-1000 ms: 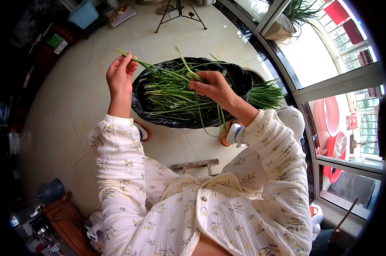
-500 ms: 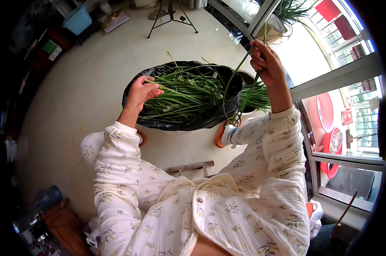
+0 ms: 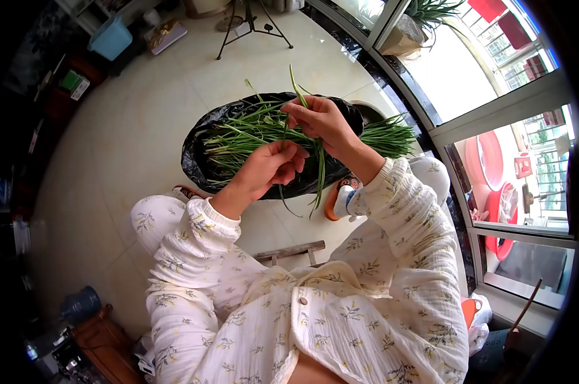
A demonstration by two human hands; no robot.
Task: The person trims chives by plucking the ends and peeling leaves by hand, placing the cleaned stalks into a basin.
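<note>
- An oval, open black plastic bag point(image 3: 191, 161) sits on the pale tiled floor point(image 3: 120, 185); the hands cover part of its near rim.
- In the bag's left and middle lies a loose heap of slender green stalks point(image 3: 235, 144), long axes running roughly across the bag, pale ends mostly toward its left side; its right portion is partly hidden by the hands.
- Over the bag's near middle, the left hand point(image 3: 271, 168) reaches in from the lower left, thumb and forefinger closed on a thin green blade point(image 3: 285, 133) that stands nearly upright. The pinch itself is hard to make out. A fine strand hangs past the bag's near edge below; I cannot tell whether it is the same blade.
- Over the bag's right half, the right hand point(image 3: 321, 121) angles in from the lower right, fingers curled round a few long, flat green leaves point(image 3: 321, 173). These run nearly upright, one end poking above the bag's far rim, the other hanging past its near edge; their middle is hidden in the grip.
- Beyond the bag's right end, a thick bundle of green stalks point(image 3: 388, 136) points right, beside a round container point(image 3: 369, 114) mostly hidden.
</note>
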